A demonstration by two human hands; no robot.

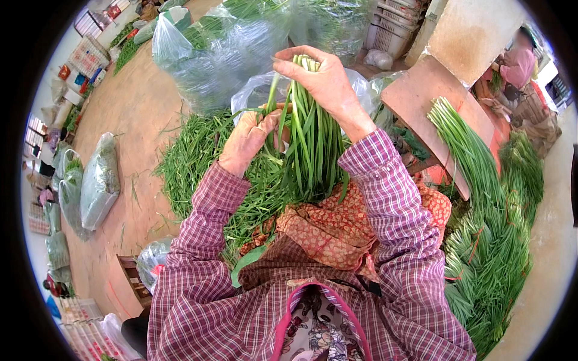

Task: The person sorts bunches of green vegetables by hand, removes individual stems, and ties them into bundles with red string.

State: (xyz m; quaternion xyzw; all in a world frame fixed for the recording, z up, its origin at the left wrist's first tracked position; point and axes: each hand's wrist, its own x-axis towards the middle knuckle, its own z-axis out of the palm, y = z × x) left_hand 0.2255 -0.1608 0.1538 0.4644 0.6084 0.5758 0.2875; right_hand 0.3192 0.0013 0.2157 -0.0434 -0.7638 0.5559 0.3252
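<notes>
Currently right hand is clenched around the cut ends of a bunch of green chives, held upright above the lap. Left hand, fingers partly curled, grips loose leaves lower down. Risk: slack grip lets stalks slide onto the loose chive pile. Clear plastic bags crowd beyond; bundled chives lie right, beside a wooden board.

Both forearms come up from the lower edge in checked purple sleeves and bend toward each other. The right hand is raised highest, palm down, its fingers curled shut in a tight grasp with the knuckles upward. The left hand sits lower and just beside it, back of the hand up, fingers bent inward and partly hidden.
</notes>
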